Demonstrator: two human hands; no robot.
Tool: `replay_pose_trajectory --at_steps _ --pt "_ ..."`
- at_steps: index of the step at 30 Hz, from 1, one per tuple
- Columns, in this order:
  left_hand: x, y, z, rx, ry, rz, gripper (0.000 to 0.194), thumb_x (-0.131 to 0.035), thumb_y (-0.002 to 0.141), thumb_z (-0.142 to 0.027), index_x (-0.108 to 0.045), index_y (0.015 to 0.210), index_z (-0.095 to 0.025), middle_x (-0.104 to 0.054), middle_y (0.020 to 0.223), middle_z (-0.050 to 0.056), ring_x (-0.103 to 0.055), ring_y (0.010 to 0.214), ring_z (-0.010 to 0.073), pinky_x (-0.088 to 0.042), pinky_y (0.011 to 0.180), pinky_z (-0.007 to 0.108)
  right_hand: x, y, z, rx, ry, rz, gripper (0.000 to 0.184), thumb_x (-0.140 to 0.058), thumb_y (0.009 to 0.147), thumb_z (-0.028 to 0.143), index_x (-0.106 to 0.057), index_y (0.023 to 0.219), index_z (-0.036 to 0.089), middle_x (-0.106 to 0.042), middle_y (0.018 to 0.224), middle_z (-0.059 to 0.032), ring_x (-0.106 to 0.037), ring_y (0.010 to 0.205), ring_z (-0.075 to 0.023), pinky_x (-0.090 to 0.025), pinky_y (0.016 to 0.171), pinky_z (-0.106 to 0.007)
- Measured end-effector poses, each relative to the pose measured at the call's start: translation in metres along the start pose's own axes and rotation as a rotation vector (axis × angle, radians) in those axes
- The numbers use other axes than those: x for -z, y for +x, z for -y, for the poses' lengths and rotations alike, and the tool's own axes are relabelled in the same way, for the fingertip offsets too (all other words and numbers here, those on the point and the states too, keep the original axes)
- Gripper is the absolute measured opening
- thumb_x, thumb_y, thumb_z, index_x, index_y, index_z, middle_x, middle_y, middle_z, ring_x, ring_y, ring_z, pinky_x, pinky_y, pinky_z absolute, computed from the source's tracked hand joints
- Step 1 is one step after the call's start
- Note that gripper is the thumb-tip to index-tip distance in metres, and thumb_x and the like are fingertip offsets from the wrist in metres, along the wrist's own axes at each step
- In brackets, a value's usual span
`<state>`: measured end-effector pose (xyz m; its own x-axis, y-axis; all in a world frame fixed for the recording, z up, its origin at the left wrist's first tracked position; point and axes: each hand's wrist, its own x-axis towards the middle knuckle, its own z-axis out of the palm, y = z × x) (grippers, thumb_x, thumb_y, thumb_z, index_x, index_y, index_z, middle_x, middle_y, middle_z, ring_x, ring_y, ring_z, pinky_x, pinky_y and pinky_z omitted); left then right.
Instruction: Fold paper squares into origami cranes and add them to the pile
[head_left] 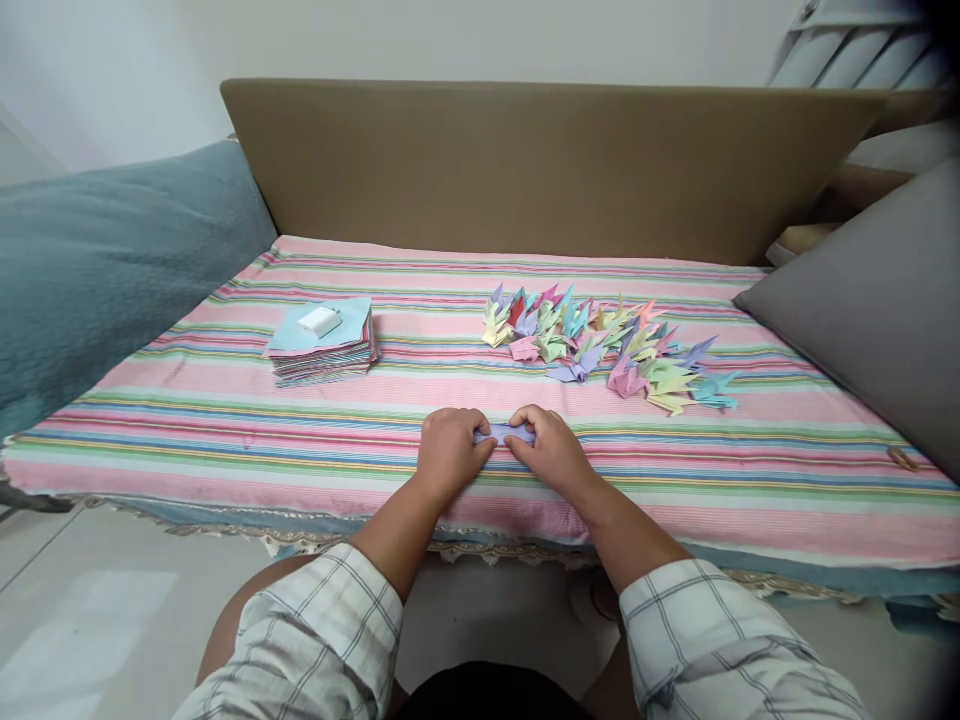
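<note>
Between my hands lies a narrow strip of folded purple origami paper (504, 433), low over the striped cloth. My left hand (451, 447) pinches its left end, thumb and fingers closed on it. At the right end, my right hand (553, 452) grips the paper the same way. Beyond and to the right spreads a cluster of folded paper cranes (592, 340) in many pastel colours. Off to the left stands a stack of square coloured paper (322, 355), with a small white charger-like block (319, 320) on top.
The striped cloth (187, 430) covers a couch seat with a lace-trimmed front edge. A brown backrest board (525, 170) rises behind. A blue-green cushion (120, 260) sits at the left, a grey pillow (877, 300) at the right. One small brown object (902, 459) lies near that pillow.
</note>
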<state>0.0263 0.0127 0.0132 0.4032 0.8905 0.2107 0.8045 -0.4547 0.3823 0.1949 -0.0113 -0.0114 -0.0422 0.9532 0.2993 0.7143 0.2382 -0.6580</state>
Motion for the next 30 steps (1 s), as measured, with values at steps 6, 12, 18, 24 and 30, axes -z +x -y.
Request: replay_pose_trajectory --at_steps 6,12,18,24,30 --pt "-0.0004 0.0001 0.0038 -0.040 -0.036 0.025 0.012 -0.059 0.074 -0.020 -0.067 0.082 -0.024 -0.069 0.083 0.000 -0.059 0.083 0.0207 -0.041 0.079 0.034 -0.0005 0.0021 -0.0041 0.032 0.023 0.044 0.022 -0.059 0.074 0.021 -0.061 0.096 0.021 -0.066 0.098 -0.0045 -0.057 0.090 -0.0211 -0.043 0.082 -0.037" --pt "-0.0018 -0.0011 0.0073 -0.128 -0.060 0.043 0.026 -0.051 0.077 -0.011 -0.071 0.083 -0.027 -0.069 0.091 -0.001 -0.059 0.087 0.0184 -0.041 0.084 0.034 -0.0004 0.0028 -0.0033 0.014 0.017 0.054 0.022 -0.060 0.074 0.021 -0.062 0.096 0.020 -0.066 0.098 -0.0050 -0.057 0.092 -0.0212 -0.043 0.082 -0.037" --pt "-0.0038 -0.0068 0.0052 -0.186 0.051 0.016 0.031 -0.049 0.082 -0.016 -0.072 0.095 -0.033 -0.068 0.094 0.001 -0.057 0.088 0.0204 -0.040 0.082 0.038 0.0048 0.0030 -0.0009 -0.010 0.033 0.079 0.023 -0.058 0.074 0.018 -0.063 0.096 0.020 -0.066 0.096 -0.0048 -0.056 0.089 -0.0202 -0.044 0.079 -0.035" --pt "-0.0049 -0.0083 0.0035 -0.187 0.088 -0.003 0.032 -0.051 0.081 -0.014 -0.072 0.096 -0.033 -0.067 0.093 0.002 -0.056 0.088 0.0202 -0.040 0.083 0.038 0.0084 0.0041 -0.0049 -0.021 0.051 0.132 0.027 -0.054 0.074 0.013 -0.064 0.099 0.019 -0.066 0.094 -0.0037 -0.056 0.085 -0.0179 -0.044 0.079 -0.032" --pt "-0.0067 -0.0066 0.0065 -0.203 0.080 -0.006 0.030 -0.052 0.080 -0.014 -0.072 0.094 -0.032 -0.068 0.094 0.001 -0.058 0.089 0.0204 -0.041 0.083 0.038 0.0054 0.0043 -0.0086 0.074 0.018 0.140 0.033 -0.052 0.076 0.009 -0.065 0.105 0.021 -0.065 0.105 -0.0055 -0.056 0.097 -0.0202 -0.042 0.090 -0.037"
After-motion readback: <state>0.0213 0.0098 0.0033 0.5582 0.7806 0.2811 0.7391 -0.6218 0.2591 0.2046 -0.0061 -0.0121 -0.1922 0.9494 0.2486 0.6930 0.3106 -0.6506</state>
